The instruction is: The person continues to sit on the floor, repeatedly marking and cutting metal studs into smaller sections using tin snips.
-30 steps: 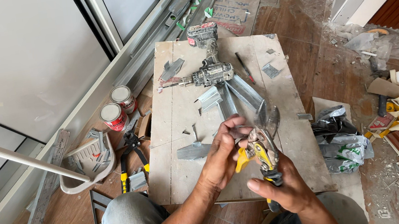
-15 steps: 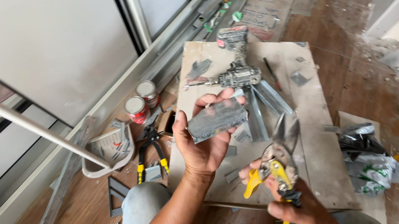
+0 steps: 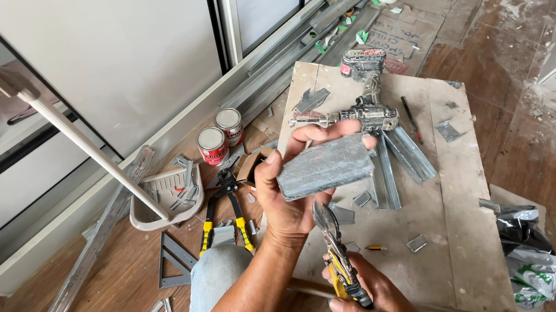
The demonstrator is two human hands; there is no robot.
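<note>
My left hand point(image 3: 290, 194) holds up a short piece of grey metal channel point(image 3: 326, 166), lying flat across my fingers above the board. My right hand point(image 3: 373, 304) grips the yellow-and-black handles of tin snips point(image 3: 334, 249), whose blades point up toward the channel piece without touching it. Both hands hover over a wooden board point(image 3: 445, 227) on the floor.
A cordless drill point(image 3: 367, 98) and several cut channel pieces point(image 3: 400, 158) lie on the board. Two small cans point(image 3: 220, 136), pliers point(image 3: 225, 213), a white tray point(image 3: 169, 199), a metal square point(image 3: 175, 259) and a white rod point(image 3: 87, 149) sit to the left. Bags and debris point(image 3: 543, 264) lie right.
My left hand lifted the channel piece off the board and raised it higher and closer. The snips moved left and up toward it. The view tilted toward the wall.
</note>
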